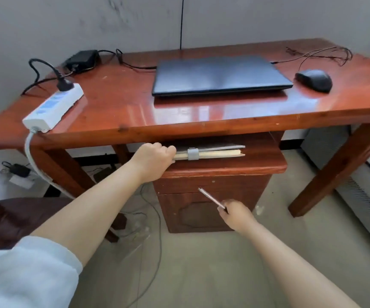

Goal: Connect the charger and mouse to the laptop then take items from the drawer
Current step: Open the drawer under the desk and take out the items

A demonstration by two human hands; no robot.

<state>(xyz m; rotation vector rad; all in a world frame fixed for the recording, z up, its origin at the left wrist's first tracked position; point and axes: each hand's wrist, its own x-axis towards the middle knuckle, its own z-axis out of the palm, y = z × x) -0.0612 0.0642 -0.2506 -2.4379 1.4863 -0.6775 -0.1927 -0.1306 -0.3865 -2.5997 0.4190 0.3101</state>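
Note:
A closed dark laptop (220, 74) lies on the red wooden desk (122, 110), with a black mouse (314, 80) to its right and a black charger brick (82, 60) at the back left. Its cable runs to the laptop's left rear. Under the desk, a small wooden cabinet (213, 210) carries a notebook (215, 152) with a grey clip on its top. My left hand (153, 157) is closed on the notebook's left end. My right hand (235, 213) holds a thin pen (210, 197) in front of the cabinet's drawer front.
A white power strip (53, 107) with a black plug lies at the desk's left edge, its grey cord hanging to the floor. Thin wires (321, 53) tangle at the back right. A dark chair (13, 218) stands at the left. Loose cables lie on the floor.

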